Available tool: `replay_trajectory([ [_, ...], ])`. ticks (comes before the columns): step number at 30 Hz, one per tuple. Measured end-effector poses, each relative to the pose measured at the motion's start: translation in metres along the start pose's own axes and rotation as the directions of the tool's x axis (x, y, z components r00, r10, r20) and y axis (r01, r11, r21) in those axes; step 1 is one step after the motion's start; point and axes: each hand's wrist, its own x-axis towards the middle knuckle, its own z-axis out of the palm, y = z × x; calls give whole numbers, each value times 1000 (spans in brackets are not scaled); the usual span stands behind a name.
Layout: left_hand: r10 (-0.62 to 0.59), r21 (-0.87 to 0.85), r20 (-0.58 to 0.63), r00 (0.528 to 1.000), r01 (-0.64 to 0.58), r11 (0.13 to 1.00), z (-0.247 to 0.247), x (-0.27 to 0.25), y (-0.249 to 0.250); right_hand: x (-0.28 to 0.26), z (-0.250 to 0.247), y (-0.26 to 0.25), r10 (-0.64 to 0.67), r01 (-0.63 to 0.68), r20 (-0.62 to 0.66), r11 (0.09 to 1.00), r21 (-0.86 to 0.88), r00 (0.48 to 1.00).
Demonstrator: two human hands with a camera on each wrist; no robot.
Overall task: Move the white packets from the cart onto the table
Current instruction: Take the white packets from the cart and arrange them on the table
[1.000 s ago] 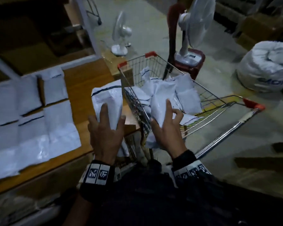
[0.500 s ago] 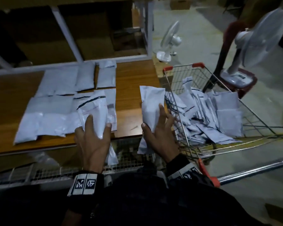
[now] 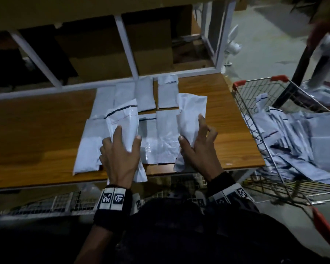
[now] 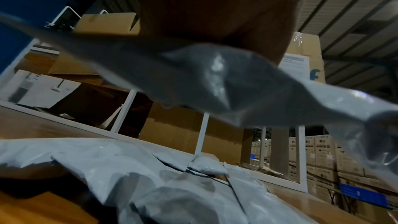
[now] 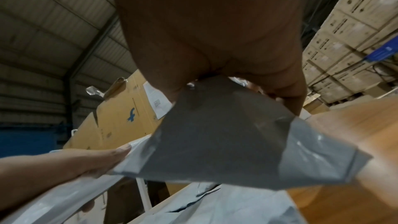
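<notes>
Each hand carries one white packet above the wooden table [image 3: 36,130]. My left hand [image 3: 120,151] grips a packet with a dark stripe [image 3: 125,121], its underside showing in the left wrist view [image 4: 215,77]. My right hand [image 3: 196,147] grips a plain white packet [image 3: 191,113], seen from below in the right wrist view [image 5: 226,142]. Both hang over several white packets laid flat in rows [image 3: 160,138] on the table. The wire cart [image 3: 255,119] at the right holds a heap of white packets [image 3: 301,145].
A white metal frame [image 3: 126,46] with cardboard boxes behind it borders the table's far edge. A white fan [image 3: 233,46] stands on the floor beyond the table corner. A wire shelf [image 3: 65,202] runs under the table's near edge. Stacked cartons [image 5: 349,37] fill the background.
Both hands have carried their packets leftward from the cart to above the rows of packets on the table. The view has swung left, so the cart is now at the right edge.
</notes>
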Motion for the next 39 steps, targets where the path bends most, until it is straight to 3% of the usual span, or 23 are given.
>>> replay_trajectory([
  [6,43,19,7,999,-43,999,-5,71,-42,22,47,-31,12,-13,-30,999,-42,999],
  [11,136,75,19,990,-137,988,-9,150,-63,87,78,-66,-71,56,-92,986,-157,993],
  [14,96,63,2,995,-96,993,-8,206,-62,116,91,-85,-56,42,-82,987,-158,995],
  [18,48,75,90,995,-55,996,16,277,-68,125,112,-82,-92,81,-52,980,-181,994],
  [22,12,142,103,995,-27,990,48,326,-75,135,133,-62,6,1,39,985,-175,999],
  [25,-38,142,146,989,17,990,71,344,-80,150,142,-53,24,-10,80,986,-169,997],
  [29,-10,147,189,982,-18,989,100,353,-94,167,150,-41,42,-29,80,988,-154,996],
  [35,-221,156,383,897,172,973,135,347,-114,164,164,-39,147,-128,101,976,-177,984],
  [39,-231,163,372,899,181,970,129,349,-107,161,173,-49,129,-120,63,984,-128,990],
])
